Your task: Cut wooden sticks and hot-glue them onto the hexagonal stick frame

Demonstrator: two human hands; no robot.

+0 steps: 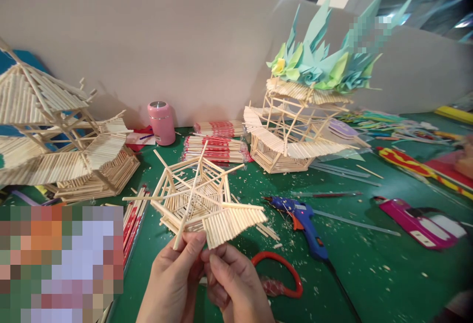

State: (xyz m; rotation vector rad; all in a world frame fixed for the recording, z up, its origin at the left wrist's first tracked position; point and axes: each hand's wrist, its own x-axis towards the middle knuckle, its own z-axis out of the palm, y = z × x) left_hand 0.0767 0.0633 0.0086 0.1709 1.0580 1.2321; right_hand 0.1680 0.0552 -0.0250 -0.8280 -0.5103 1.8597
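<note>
A wooden stick model (pixel 194 188), an open frame of spokes over a ring-shaped base, is right in front of me. One roof panel (pixel 231 224) of short sticks side by side is fixed along its near right edge. My left hand (pixel 175 269) is closed on the model's near edge, with the thumb beside the panel's left end. Just below the panel's lower corner, my right hand (pixel 232 281) is closed in a pinch; what lies between its fingertips is hidden. Both hands' fingers almost meet. A blue hot glue gun (pixel 301 222) lies to the right.
Red-handled scissors (pixel 295 273) lie beside my right hand. Bundled sticks (pixel 216 149), a pink flask (pixel 161 123) and two larger stick models, left (pixel 74 165) and right (pixel 295 148), stand behind. A magenta power strip (pixel 417 224) and glue sticks (pixel 354 222) lie right. Wood scraps litter the green table.
</note>
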